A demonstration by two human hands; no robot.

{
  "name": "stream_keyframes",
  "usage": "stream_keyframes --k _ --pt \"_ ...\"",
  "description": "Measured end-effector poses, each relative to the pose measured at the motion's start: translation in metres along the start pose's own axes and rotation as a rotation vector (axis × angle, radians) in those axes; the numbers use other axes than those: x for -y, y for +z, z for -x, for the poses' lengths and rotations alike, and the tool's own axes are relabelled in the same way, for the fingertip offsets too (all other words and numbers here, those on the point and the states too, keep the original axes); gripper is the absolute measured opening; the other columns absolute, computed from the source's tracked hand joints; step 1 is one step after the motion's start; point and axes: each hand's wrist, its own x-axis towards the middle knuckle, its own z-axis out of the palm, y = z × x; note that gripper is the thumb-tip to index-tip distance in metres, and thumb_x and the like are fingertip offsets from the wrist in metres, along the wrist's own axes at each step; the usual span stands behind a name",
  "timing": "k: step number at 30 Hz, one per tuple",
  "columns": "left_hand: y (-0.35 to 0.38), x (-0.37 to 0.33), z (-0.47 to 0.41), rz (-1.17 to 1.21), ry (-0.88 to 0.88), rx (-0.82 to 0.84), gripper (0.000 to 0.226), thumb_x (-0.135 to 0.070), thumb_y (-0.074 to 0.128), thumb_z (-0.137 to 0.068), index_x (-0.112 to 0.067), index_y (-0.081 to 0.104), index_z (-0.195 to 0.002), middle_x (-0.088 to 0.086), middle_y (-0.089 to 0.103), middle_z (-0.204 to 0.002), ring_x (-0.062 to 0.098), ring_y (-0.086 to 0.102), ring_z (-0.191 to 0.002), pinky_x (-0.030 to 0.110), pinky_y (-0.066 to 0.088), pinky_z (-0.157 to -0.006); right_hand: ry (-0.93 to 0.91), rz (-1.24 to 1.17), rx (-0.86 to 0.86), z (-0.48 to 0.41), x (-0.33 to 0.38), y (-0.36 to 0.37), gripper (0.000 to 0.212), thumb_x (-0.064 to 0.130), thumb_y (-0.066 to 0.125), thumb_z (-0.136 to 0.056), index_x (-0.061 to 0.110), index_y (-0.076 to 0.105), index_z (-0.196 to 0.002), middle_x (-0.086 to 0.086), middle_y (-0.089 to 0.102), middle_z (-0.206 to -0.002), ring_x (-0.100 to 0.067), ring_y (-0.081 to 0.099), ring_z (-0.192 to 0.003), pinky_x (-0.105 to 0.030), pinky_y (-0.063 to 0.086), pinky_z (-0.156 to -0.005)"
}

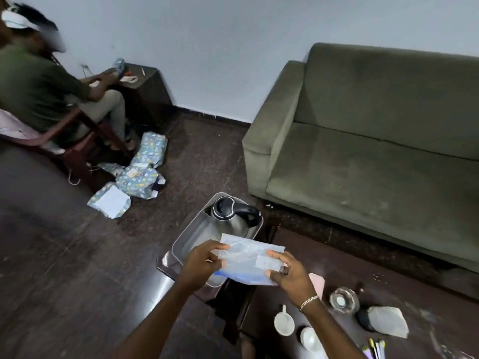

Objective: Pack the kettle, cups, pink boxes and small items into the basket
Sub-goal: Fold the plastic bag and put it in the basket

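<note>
Two hands are holding a clear plastic bag (250, 257) in the lower middle of the frame, just above the near end of the basket (181, 248). The left hand (201, 265) is pinching the bag's left edge, thumb and fingers (220, 246) pressed together on the plastic. The right hand (289, 277) is gripping the bag's right side, its fingers (276, 255) curling over the top and its thumb pressing underneath near a blue strip along the bag's lower edge; a chain bracelet (308, 303) is sitting on that wrist. What the bag holds is too faint to tell.

Behind the bag, the basket, a clear rectangular tub, is resting on the corner of the dark bench (337, 294). Inside it, at its far end, the steel kettle (233, 216) is standing upright with its black lid and handle toward the right; the near part of the basket floor is showing bare.

On the bench at the lower right, two white cups (284, 323) are sitting side by side, one with its handle pointing up the frame. Beside the right wrist a pink box (317, 283) is peeking out. Further right a round glass dish (344, 299) and a dark object wrapped in white paper (386, 321) are lying, with pens (375, 347) at the bottom edge.

Right of centre a green sofa (375, 141) is filling the frame. At the upper left another person (39, 86) is sitting in a chair, with patterned gift wrap (140, 174) lying on the floor nearby.
</note>
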Motion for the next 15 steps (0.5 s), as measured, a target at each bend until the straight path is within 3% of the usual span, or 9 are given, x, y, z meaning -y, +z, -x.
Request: stream_keyframes --k 3,7,10,12,15 --pt "-0.030 0.035 -0.020 -0.094 -0.038 -0.050 0.047 0.017 0.070 -0.079 -0.027 0.078 -0.093 -0.012 0.078 -0.104 0.002 0.062 -0.063 0.020 0.051 -0.066 -0.005 0.044 0.018 -0.025 -0.011 0.044 0.040 -0.006 0.075 -0.081 0.012 0.070 -0.116 -0.002 0.061 -0.107 -0.014 0.064 -0.098 -0.029 0.052 -0.091" --pt "-0.064 0.081 -0.053 -0.228 -0.103 -0.106 0.049 0.012 0.070 -0.079 -0.034 0.079 -0.094 -0.012 0.077 -0.103 0.006 0.070 -0.081 0.027 0.057 -0.079 0.005 0.171 0.049 -0.060 -0.032 0.096 0.028 -0.001 0.073 -0.083 0.007 0.074 -0.110 -0.001 0.057 -0.095 -0.003 0.057 -0.064 -0.014 0.047 -0.070" --pt "-0.076 0.114 -0.076 -0.314 -0.137 -0.097 0.045 0.006 0.071 -0.083 -0.037 0.077 -0.096 -0.013 0.075 -0.109 0.008 0.070 -0.090 0.027 0.056 -0.082 0.050 0.258 0.124 -0.085 -0.049 0.130 0.028 0.002 0.066 -0.087 0.004 0.072 -0.115 -0.003 0.058 -0.110 -0.003 0.062 -0.081 -0.016 0.049 -0.086" --pt "-0.076 0.136 -0.091 -0.386 -0.129 -0.073 0.043 0.006 0.068 -0.085 -0.032 0.077 -0.104 -0.012 0.073 -0.116 0.009 0.070 -0.099 0.027 0.056 -0.089 0.066 0.395 0.196 -0.098 -0.064 0.151 0.030 0.010 0.060 -0.090 0.007 0.067 -0.119 -0.001 0.053 -0.119 -0.017 0.063 -0.100 -0.027 0.047 -0.099" --pt "-0.073 0.166 -0.115 -0.514 -0.122 0.006 0.041 0.005 0.063 -0.090 -0.021 0.076 -0.119 -0.008 0.069 -0.128 0.017 0.068 -0.116 0.038 0.056 -0.101 -0.029 0.748 0.263 -0.110 -0.087 0.179 0.029 0.024 0.050 -0.089 0.018 0.059 -0.116 0.002 0.051 -0.123 -0.025 0.054 -0.114 -0.038 0.044 -0.096"
